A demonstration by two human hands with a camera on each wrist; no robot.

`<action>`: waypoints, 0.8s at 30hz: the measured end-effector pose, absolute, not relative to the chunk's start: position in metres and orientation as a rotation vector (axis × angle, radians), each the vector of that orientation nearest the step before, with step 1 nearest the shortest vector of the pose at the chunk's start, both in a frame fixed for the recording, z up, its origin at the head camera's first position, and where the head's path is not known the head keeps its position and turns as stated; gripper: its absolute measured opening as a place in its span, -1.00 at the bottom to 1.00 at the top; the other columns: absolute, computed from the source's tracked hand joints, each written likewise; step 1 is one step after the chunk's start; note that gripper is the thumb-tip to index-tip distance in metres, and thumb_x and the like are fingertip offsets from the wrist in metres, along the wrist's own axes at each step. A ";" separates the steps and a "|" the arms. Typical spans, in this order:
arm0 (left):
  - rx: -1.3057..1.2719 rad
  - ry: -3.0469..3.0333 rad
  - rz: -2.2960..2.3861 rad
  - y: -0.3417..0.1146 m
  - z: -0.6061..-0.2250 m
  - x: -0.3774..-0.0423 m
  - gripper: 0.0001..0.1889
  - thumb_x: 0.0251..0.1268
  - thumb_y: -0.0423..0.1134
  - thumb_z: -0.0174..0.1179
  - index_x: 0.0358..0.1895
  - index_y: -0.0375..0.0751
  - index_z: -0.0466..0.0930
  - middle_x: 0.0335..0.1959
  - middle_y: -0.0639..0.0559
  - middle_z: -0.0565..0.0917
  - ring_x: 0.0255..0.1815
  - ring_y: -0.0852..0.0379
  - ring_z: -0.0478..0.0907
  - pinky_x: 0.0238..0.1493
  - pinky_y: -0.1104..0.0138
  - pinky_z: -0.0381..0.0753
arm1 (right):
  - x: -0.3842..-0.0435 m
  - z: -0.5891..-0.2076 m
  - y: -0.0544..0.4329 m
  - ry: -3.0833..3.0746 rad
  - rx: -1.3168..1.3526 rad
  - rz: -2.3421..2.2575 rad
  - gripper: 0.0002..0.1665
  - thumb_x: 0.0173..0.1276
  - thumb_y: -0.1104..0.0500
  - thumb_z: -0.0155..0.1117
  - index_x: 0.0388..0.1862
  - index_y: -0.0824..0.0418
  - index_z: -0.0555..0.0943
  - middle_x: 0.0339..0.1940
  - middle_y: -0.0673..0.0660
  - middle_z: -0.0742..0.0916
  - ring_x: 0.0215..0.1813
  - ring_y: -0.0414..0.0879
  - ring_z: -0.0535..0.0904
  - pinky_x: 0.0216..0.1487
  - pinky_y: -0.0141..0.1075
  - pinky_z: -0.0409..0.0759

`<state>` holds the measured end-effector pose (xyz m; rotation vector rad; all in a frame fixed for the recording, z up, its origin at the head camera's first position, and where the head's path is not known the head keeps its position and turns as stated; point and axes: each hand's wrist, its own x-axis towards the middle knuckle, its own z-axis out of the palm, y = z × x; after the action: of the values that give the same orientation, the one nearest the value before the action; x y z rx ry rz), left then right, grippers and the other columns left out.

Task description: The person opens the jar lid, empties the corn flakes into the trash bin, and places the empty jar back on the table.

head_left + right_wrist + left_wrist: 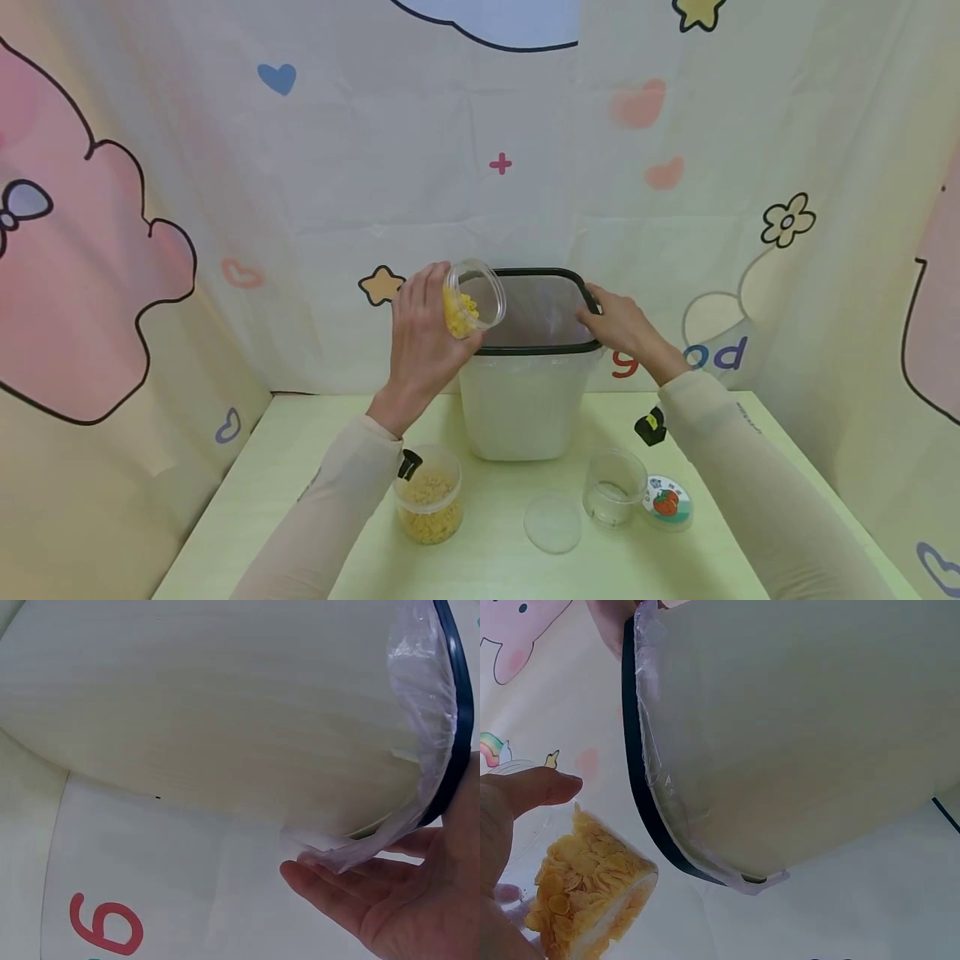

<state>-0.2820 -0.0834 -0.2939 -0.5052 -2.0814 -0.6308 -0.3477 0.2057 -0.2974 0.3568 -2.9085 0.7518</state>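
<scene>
My left hand (427, 337) grips a clear plastic jar (489, 292), tipped on its side with its mouth toward the bin. Yellow corn flakes (585, 874) lie inside the jar, banked along its lower side. A white trash bin (525, 408) with a black rim stands in front of me, and a thin plastic liner (427, 690) hangs over its edge. At the bin's right side my right hand (622, 325) holds the rim, thumb inside and fingers outside under the liner's edge.
On the pale table (495, 575) stand a jar of crumbly tan flakes (430, 512) and an empty clear jar (615, 492). A clear round lid (552, 523) lies between them. Right of the empty jar is a lid with a strawberry print (667, 502). A printed curtain (390, 150) hangs behind.
</scene>
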 end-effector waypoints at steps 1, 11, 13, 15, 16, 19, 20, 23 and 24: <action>-0.505 -2.082 -0.628 -0.083 -0.293 -0.282 -0.05 -0.18 -0.10 0.54 0.36 -0.25 0.26 0.28 -0.16 0.44 0.31 -0.14 0.33 0.31 -0.02 0.33 | -0.348 -0.298 0.206 -2.908 0.353 0.757 -0.23 0.51 -0.02 -0.13 0.58 0.28 0.04 0.48 0.41 0.36 0.46 0.34 0.29 0.40 0.19 0.35; -0.520 -2.103 -0.584 -0.081 -0.283 -0.286 -0.06 -0.15 -0.11 0.52 0.38 -0.21 0.23 0.30 -0.13 0.41 0.30 -0.12 0.32 0.28 0.00 0.35 | -0.347 -0.299 0.205 -2.887 0.339 0.744 -0.31 0.50 0.11 -0.18 0.54 0.34 0.12 0.39 0.42 0.46 0.06 0.22 0.51 0.08 0.02 0.47; -0.526 -2.102 -0.576 -0.081 -0.280 -0.287 -0.07 -0.13 -0.11 0.51 0.38 -0.21 0.22 0.30 -0.13 0.41 0.30 -0.12 0.32 0.30 0.00 0.35 | -0.346 -0.299 0.204 -2.882 0.330 0.745 -0.32 0.50 0.13 -0.19 0.54 0.35 0.13 0.40 0.42 0.45 0.07 0.23 0.52 0.08 0.02 0.47; -0.532 -2.101 -0.569 -0.081 -0.278 -0.288 -0.07 -0.12 -0.11 0.50 0.38 -0.21 0.22 0.30 -0.13 0.41 0.30 -0.12 0.32 0.32 -0.01 0.33 | -0.347 -0.299 0.204 -2.876 0.314 0.758 -0.32 0.49 0.13 -0.19 0.54 0.35 0.13 0.43 0.42 0.42 0.10 0.23 0.50 0.10 0.01 0.47; -0.532 -2.102 -0.565 -0.081 -0.277 -0.289 -0.07 -0.12 -0.10 0.50 0.38 -0.22 0.22 0.30 -0.14 0.41 0.30 -0.12 0.32 0.34 -0.01 0.32 | -0.346 -0.299 0.204 -2.873 0.310 0.762 -0.32 0.49 0.14 -0.20 0.54 0.35 0.13 0.43 0.43 0.41 0.10 0.24 0.50 0.09 0.02 0.47; -0.527 -2.109 -0.553 -0.082 -0.275 -0.291 -0.06 -0.13 -0.09 0.51 0.38 -0.22 0.22 0.30 -0.15 0.41 0.31 -0.13 0.32 0.38 -0.02 0.29 | -0.346 -0.300 0.203 -2.859 0.300 0.777 -0.31 0.47 0.15 -0.20 0.53 0.36 0.14 0.42 0.43 0.42 0.10 0.23 0.50 0.07 0.00 0.47; -0.525 -2.111 -0.549 -0.082 -0.274 -0.291 -0.06 -0.13 -0.09 0.52 0.38 -0.22 0.22 0.30 -0.15 0.41 0.31 -0.13 0.32 0.38 -0.02 0.29 | -0.345 -0.300 0.202 -2.856 0.300 0.782 -0.31 0.46 0.16 -0.20 0.53 0.36 0.14 0.42 0.43 0.42 0.10 0.23 0.51 0.07 0.00 0.47; -0.523 -2.116 -0.540 -0.083 -0.272 -0.293 -0.05 -0.14 -0.09 0.52 0.38 -0.22 0.22 0.30 -0.15 0.41 0.31 -0.13 0.32 0.38 -0.03 0.28 | -0.344 -0.300 0.201 -2.849 0.291 0.786 -0.31 0.45 0.17 -0.20 0.52 0.36 0.16 0.41 0.43 0.43 0.14 0.24 0.51 0.08 0.00 0.49; -0.526 -2.118 -0.539 -0.083 -0.272 -0.294 -0.05 -0.13 -0.09 0.52 0.38 -0.22 0.22 0.31 -0.15 0.41 0.31 -0.14 0.32 0.38 -0.03 0.28 | -0.344 -0.300 0.200 -2.849 0.289 0.789 -0.31 0.44 0.17 -0.21 0.52 0.37 0.15 0.41 0.44 0.43 0.14 0.25 0.51 0.08 0.01 0.49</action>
<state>-0.2938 -0.0832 -0.2718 -0.5257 -2.1176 -0.5394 -0.3439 0.2004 -0.3002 0.2891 -2.8490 0.7886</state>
